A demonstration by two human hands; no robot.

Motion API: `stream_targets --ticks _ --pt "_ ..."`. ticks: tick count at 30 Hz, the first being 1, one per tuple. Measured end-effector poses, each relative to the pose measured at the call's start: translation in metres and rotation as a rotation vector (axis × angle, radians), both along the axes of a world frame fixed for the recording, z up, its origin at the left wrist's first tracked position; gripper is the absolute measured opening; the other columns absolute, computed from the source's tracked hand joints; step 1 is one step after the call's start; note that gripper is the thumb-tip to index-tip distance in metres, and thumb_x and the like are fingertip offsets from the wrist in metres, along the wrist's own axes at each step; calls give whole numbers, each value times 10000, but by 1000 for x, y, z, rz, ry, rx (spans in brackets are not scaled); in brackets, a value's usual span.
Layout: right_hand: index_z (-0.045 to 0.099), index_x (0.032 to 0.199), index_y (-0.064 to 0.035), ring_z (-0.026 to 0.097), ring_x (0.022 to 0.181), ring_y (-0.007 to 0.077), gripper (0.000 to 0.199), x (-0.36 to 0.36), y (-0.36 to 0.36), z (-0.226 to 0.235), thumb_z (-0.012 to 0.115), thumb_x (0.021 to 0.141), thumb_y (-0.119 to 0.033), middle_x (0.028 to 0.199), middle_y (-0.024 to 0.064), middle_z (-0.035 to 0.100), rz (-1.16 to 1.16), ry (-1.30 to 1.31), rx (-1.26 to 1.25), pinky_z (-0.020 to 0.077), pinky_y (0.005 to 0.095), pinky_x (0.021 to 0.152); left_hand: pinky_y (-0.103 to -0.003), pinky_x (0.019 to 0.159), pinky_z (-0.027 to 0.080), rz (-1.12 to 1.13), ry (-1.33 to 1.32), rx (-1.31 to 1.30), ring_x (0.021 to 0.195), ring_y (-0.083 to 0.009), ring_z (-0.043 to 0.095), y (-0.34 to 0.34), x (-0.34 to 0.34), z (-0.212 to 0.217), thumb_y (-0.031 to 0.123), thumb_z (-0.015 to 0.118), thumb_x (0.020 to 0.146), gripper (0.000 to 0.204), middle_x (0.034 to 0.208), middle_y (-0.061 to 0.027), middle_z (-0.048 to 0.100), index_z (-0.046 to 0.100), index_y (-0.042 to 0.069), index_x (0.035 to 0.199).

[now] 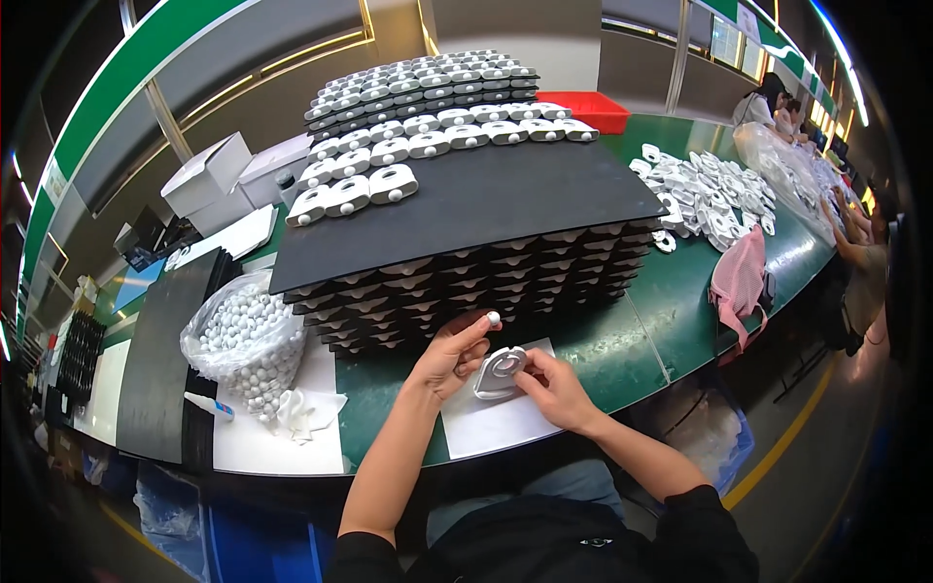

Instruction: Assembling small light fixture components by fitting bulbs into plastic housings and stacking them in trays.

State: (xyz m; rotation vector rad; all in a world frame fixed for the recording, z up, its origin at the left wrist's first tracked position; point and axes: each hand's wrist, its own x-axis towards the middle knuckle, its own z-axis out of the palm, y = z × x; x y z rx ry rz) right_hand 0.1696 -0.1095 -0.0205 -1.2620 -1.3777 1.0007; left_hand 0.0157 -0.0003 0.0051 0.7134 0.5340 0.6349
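Note:
Between the thumb and fingertip of my left hand (452, 356) is a small white ball (494, 319), raised just above the work spot. My right hand (559, 389) grips a white plastic part (501, 371) with a rounded opening, tilted up over a white sheet (496, 428) on the table. The ball and the part are apart. Ahead of my hands, rows of similar white parts (392, 183), each with a ball at its front, sit on a black board (486, 199). That board tops a stack of several boards with more parts between them.
Left of me stands a clear bag of white balls (243, 335), beside a glue bottle (209, 405) and a crumpled cloth (296, 413). Loose white parts (705, 194) are heaped at right, near a pink cloth item (741, 277). A red bin (588, 112) is behind; other people work far right.

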Motion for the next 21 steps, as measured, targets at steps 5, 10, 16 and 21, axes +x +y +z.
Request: stream_targets --ticks 5,10,16,21 --pt "522 993 14 563 772 101 157 -4 0 -1 521 854 -58 853 54 589 20 -93 -3 458 234 690 -154 352 214 -2 -22 23 477 -18 303 -1 0 3 153 612 820 215 879 -50 573 563 21 982" --pt "522 975 14 550 744 103 138 -4 0 0 517 850 -45 825 62 583 -9 -205 65 448 237 668 -155 353 219 12 -2 26 476 -19 304 -3 1 5 127 610 816 210 890 -58 577 561 18 988" --pt "522 952 9 537 709 117 118 -2 1 -5 512 840 -27 809 67 570 -54 -153 125 433 247 632 -152 358 222 19 -13 19 490 -18 316 -2 0 2 106 614 807 224 903 -62 588 568 17 1007" --pt "523 944 7 527 659 167 129 -9 -2 4 517 816 -6 779 82 535 -35 -386 328 415 274 593 -149 361 223 27 -22 21 495 -18 322 -1 0 0 101 618 803 218 901 -58 593 577 16 1000"
